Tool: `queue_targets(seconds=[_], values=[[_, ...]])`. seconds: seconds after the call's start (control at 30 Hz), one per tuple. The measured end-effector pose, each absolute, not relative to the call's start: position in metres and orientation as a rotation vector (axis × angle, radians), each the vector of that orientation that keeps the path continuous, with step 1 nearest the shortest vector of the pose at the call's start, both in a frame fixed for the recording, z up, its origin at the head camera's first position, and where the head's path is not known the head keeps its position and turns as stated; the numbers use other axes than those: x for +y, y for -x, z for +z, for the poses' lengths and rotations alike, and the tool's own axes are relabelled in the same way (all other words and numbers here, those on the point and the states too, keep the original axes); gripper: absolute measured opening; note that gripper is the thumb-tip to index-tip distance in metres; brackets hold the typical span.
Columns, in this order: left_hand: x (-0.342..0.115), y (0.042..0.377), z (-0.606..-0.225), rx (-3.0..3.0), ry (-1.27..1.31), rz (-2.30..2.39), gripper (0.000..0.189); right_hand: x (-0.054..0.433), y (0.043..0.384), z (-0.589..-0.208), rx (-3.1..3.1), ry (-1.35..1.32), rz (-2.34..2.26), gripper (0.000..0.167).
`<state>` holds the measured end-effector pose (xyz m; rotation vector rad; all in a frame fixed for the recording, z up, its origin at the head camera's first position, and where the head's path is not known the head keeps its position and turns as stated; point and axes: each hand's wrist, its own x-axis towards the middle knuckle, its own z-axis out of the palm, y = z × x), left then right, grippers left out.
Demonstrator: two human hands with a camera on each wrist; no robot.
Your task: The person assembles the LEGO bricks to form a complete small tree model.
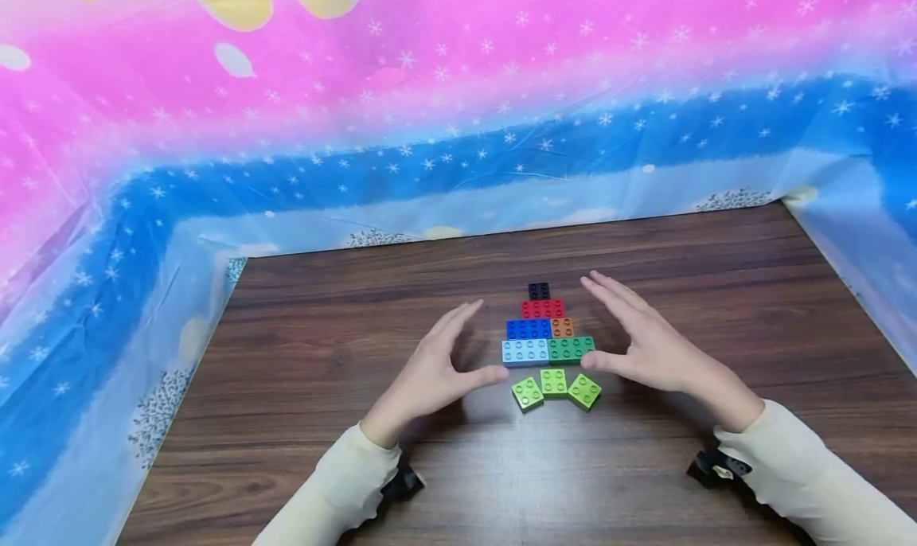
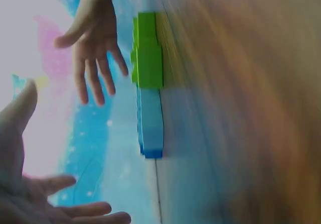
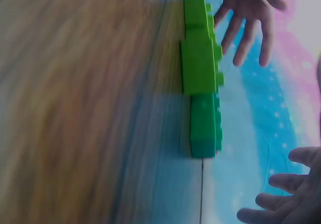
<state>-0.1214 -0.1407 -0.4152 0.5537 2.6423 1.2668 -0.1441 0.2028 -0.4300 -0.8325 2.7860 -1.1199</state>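
At the near side, the pale sleeves (image 1: 337, 486) lead in from both lower corners, each with a dark device (image 1: 404, 483) at the wrist, set on the underside, presumably to keep the palms free. Ahead of them, three lime blocks (image 1: 553, 382) lie studs up on the worktop (image 1: 322, 315); the outer two are turned at opposing angles about the squarer middle one, apparently to form a fan as the base of the figure. The left hand (image 1: 433, 367) and the right hand (image 1: 648, 345) flank the blocks, palms facing, fingers extended, thumbs apart; both are released and grasp nothing. The right thumb overlaps the edge of the green block (image 1: 571, 349) in the head view, but the right wrist view shows that hand apart from it. This spacing likely frames the layout without disturbing it. Beyond the fan, the light blue block (image 1: 525, 351) abuts the green block, making the widest row. Next come the blue block (image 1: 528, 329) and the smaller orange block (image 1: 562, 328), then the red block (image 1: 542, 309), then the small black block (image 1: 539, 290); the rows narrow away from the person, seemingly to give a tapered outline. Behind the worktop hangs a patterned cloth (image 1: 458, 116), probably as a screen.
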Motion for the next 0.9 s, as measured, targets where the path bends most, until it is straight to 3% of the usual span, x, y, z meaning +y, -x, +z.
queue_targets(seconds=[0.3,0.47,0.7,0.9], values=[[-0.119,0.119,-0.423,2.316,-0.401,1.762,0.042,0.168,0.143,-0.431,2.774,0.779,-1.410,0.060],[-0.107,0.117,-0.430,2.190,-0.373,1.750,0.025,0.153,0.142,-0.432,2.728,0.786,-1.525,0.036],[-0.102,0.109,-0.435,2.248,-0.574,1.449,0.027,0.146,0.129,-0.428,2.810,1.031,-1.192,0.009],[-0.098,0.103,-0.440,2.435,-0.659,1.243,0.038,0.145,0.121,-0.427,2.828,1.030,-0.872,0.009]])
